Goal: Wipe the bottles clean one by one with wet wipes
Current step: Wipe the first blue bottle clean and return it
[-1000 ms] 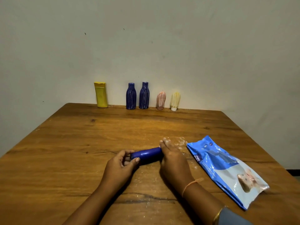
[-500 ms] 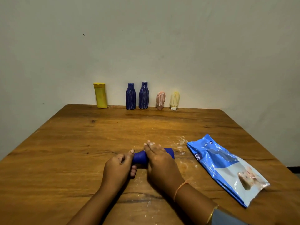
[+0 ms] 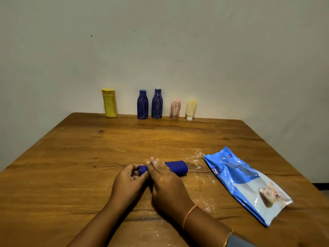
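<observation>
Blue bottle (image 3: 176, 168): I see it lying on its side at lower centre of the wooden table (image 3: 71, 175).
Left hand (image 3: 129, 180): fingers pinch its neck end.
Right hand (image 3: 167, 186): lies flat over its middle, fingers pressing down, not curled.
Wet wipes pack (image 3: 247, 182): lower right, untouched.
Back row: yellow bottle (image 3: 109, 102), upright, upper left of centre.

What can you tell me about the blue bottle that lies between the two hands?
The blue bottle is dark, matte blue, clean-looking, without white streaks. It lies on its side on the wooden table, its narrow neck toward the left hand, which pinches that end. The right hand rests over its middle.
</observation>
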A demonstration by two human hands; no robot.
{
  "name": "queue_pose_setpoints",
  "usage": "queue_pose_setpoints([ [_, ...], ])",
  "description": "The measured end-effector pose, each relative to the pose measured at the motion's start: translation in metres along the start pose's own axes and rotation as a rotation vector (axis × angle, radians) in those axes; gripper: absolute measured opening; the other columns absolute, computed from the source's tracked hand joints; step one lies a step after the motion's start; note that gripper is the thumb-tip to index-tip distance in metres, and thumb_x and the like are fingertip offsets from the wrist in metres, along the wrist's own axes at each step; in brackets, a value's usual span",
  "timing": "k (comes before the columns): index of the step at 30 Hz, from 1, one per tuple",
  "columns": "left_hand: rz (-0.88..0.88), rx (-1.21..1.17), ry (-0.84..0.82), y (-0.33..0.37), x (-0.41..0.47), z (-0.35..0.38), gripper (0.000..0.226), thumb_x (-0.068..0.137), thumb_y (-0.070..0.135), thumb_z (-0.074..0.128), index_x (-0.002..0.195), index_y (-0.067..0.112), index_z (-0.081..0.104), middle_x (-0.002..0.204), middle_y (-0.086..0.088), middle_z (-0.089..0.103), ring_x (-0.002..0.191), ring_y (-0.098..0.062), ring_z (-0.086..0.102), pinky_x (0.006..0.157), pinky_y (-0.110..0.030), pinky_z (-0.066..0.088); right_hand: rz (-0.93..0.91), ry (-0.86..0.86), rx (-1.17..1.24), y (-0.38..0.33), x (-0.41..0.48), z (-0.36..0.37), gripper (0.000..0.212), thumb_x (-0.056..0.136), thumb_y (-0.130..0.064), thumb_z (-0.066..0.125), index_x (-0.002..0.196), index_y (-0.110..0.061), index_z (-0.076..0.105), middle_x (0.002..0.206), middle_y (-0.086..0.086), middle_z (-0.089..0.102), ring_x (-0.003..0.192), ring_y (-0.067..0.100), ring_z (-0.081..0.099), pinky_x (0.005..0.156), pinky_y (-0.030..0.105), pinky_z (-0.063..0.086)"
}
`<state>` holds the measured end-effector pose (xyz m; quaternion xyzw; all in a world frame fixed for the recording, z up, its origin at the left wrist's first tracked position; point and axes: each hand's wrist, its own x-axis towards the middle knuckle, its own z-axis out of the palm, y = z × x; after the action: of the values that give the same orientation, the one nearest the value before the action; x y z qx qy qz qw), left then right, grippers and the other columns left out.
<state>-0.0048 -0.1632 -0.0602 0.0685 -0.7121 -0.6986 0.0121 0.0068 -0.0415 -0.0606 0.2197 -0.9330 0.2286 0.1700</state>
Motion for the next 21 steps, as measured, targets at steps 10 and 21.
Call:
queue_pose_setpoints([
  [10,0.219,0.278,-0.071,-0.001,-0.006,-0.001,0.041,0.077,0.000,0.071,0.097,0.032,0.058,0.109,0.009,0.057,0.092,-0.004,0.064,0.081,-0.027,0.057,0.322,0.043,-0.085,0.052,-0.003,-0.026,0.055,0.089,-0.003,0.041,0.142,-0.012,0.033,0.151,0.006,0.027,0.138,0.016,0.026,0.110,0.018,0.016],
  [21,0.205,0.274,-0.034,-0.005,-0.008,0.001,0.007,0.082,0.020,0.067,0.084,0.021,0.061,0.073,-0.010,0.066,0.061,-0.018,0.060,0.056,-0.034,0.052,-0.058,0.084,-0.014,0.004,-0.005,-0.007,0.048,0.083,-0.010,0.044,0.131,-0.008,0.049,0.137,0.009,0.049,0.131,0.021,0.041,0.110,0.035,0.022],
])
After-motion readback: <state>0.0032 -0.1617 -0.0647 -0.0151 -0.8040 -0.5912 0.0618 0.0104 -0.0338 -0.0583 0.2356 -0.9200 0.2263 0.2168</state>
